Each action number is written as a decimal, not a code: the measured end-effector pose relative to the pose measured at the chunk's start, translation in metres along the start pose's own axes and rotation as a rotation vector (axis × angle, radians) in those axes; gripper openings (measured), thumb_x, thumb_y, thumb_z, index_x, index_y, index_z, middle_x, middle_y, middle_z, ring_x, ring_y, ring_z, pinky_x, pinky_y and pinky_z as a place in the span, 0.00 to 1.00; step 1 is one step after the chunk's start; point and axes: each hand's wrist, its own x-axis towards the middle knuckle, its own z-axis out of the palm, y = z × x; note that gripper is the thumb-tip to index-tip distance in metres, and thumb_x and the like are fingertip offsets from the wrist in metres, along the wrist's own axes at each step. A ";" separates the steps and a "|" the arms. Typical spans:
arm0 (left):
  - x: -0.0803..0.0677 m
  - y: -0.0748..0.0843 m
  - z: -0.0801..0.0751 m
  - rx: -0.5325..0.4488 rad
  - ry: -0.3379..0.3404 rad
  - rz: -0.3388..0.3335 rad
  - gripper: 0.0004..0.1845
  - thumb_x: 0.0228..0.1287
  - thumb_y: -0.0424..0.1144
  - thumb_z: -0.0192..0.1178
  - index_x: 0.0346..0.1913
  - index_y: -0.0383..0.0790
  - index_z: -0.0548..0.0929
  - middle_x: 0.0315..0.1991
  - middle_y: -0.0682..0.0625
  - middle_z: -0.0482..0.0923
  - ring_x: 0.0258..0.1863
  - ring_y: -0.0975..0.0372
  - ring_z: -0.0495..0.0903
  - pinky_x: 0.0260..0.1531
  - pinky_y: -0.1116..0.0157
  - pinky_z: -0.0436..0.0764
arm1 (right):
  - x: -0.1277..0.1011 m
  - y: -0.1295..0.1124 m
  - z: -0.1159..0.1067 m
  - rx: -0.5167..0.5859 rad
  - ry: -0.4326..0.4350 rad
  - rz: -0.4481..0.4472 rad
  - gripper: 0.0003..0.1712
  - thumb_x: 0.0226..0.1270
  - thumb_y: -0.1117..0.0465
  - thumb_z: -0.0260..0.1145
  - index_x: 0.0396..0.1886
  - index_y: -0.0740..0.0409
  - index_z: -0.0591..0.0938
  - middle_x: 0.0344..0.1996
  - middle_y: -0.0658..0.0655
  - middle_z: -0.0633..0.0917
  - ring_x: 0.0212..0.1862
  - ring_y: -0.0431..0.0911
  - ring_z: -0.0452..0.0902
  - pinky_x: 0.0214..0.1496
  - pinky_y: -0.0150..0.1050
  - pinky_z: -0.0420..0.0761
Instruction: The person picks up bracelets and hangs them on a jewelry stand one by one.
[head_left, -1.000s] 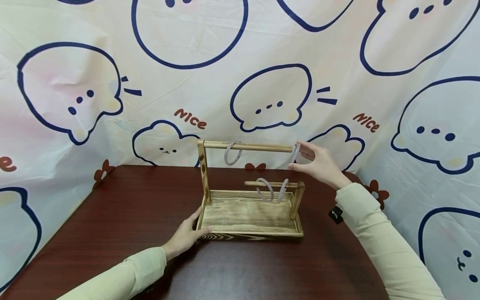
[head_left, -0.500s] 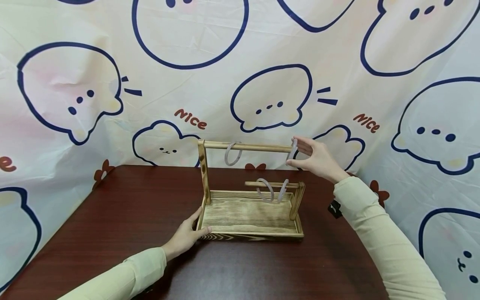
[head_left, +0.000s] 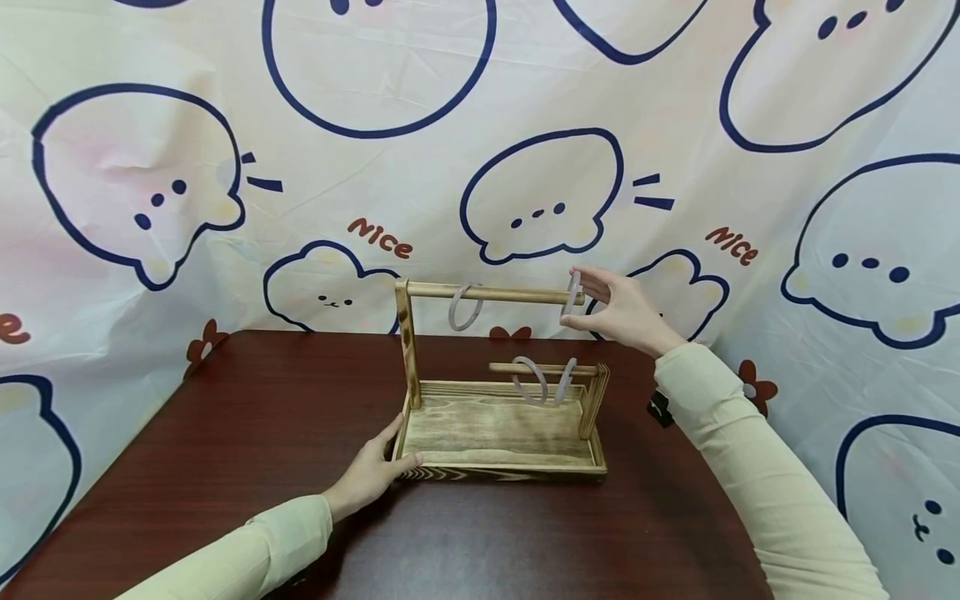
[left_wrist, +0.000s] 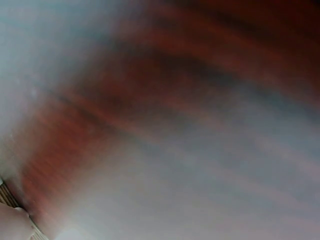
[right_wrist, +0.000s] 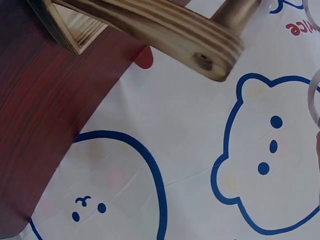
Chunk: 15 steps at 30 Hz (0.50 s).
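The left hand rests with relaxed fingers against the wooden stand's near left corner, mid-table. One ring hangs on the top rod; two lean on the lower rod. The right hand pinches another ring around the top rod's right end. The left wrist view is blurred.

**Rack, rings and hands on the table**

The wooden rack stands on the table, just right of the left hand, which rests on its near left corner. The right hand is at the right end of the top bar, pinching a ring there. Left of it another ring hangs on that bar. Below the right hand, two rings hang on the lower bar. A curtain hangs behind.
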 end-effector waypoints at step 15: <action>-0.001 0.000 0.000 -0.022 0.007 -0.016 0.44 0.58 0.44 0.62 0.73 0.48 0.47 0.55 0.37 0.70 0.07 0.64 0.56 0.10 0.67 0.66 | 0.010 -0.023 0.009 -0.006 -0.041 -0.027 0.47 0.47 0.47 0.73 0.67 0.44 0.63 0.67 0.54 0.64 0.67 0.50 0.62 0.66 0.46 0.64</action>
